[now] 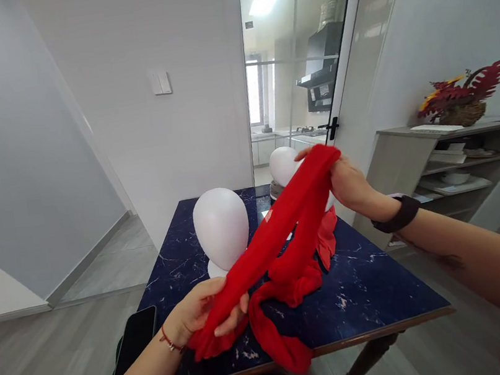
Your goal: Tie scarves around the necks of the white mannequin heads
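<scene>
A long red scarf (279, 227) is stretched between my two hands above a dark blue marble-patterned table (369, 295). My left hand (198, 314), with a red string on the wrist, is closed on the scarf's near end by the table's front edge. My right hand (347, 182), with a black band on the wrist, grips the far end, raised near a white foam head (284, 163) at the table's back. The scarf's slack hangs down and pools on the tabletop. A second white foam head (221, 226) stands at the left middle of the table.
A black phone (135, 342) lies at the table's front left corner. A shelf unit (457, 163) with books and a red flower arrangement (462, 96) stands at the right wall. A glass door behind the table opens to a kitchen. Grey floor lies to the left.
</scene>
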